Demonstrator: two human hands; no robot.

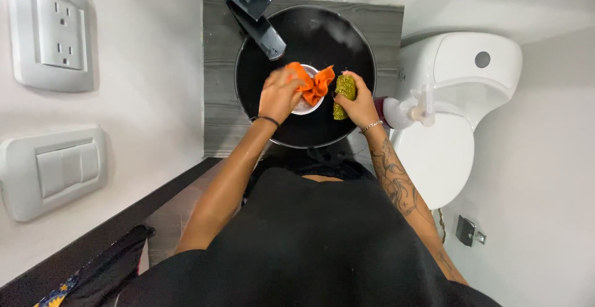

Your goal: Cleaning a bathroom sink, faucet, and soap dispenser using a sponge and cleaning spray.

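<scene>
We are working over a round black basin (347,40) set on a grey wood-grain tabletop (217,65). Our left hand (279,95) is pressing an orange cloth (313,82) against a small white dish (305,105) inside the basin — the grip is clenching the cloth, whose loose folds are spreading toward the right. Our right hand (359,103) is grasping a green-yellow scouring sponge (343,93) — the fingers are wrapping it, and the sponge is standing roughly upright just beside the cloth, also within the basin. A black faucet (251,12) is reaching over the basin's upper left edge. A white pump bottle (406,111) is lying just right of the right wrist. A white toilet (452,108) is standing beside the tabletop. On the left wall we are seeing a power outlet (52,31) above a light switch (59,170).
</scene>
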